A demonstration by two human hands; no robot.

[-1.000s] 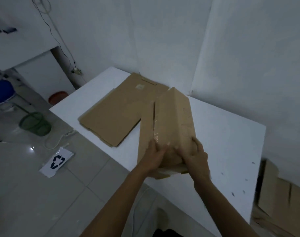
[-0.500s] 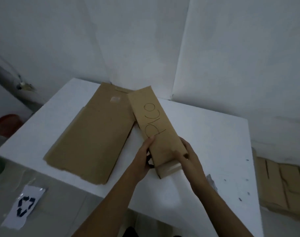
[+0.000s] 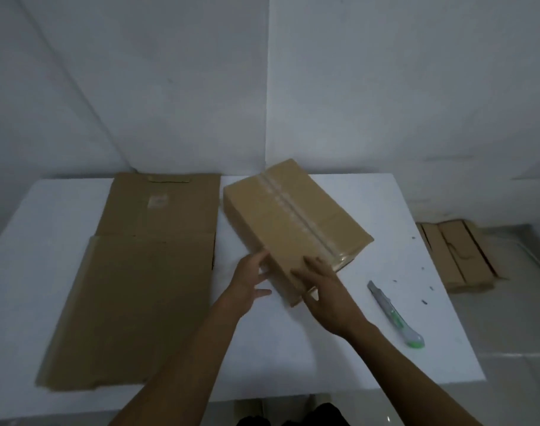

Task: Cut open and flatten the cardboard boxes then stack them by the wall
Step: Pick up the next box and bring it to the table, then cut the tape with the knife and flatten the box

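From my station I see the sealed brown cardboard box (image 3: 293, 219) lying a little askew on the white table (image 3: 385, 210), with its strip of clear tape (image 3: 296, 210) running uncut along the top seam. The left hand (image 3: 250, 281) has its fingers nearly straight and splayed against the box's near left corner, gripping nothing. The right hand (image 3: 327, 290) lies with relaxed fingers over the near end of the top, pressing rather than holding. Just left of the box, apart by a thin gap, a large flattened brown cardboard sheet (image 3: 139, 287) lies on the table. I judge we're at the positioning step for this box, before any cutting. The next move, as I read it, calls for the right hand to pick up the grey and green utility knife (image 3: 395, 315) lying near it on the table and slit the tape while the left steadies the box. A low pile of flattened cardboard (image 3: 459, 256) sits on the floor by the white wall (image 3: 385, 87), where this one should end up
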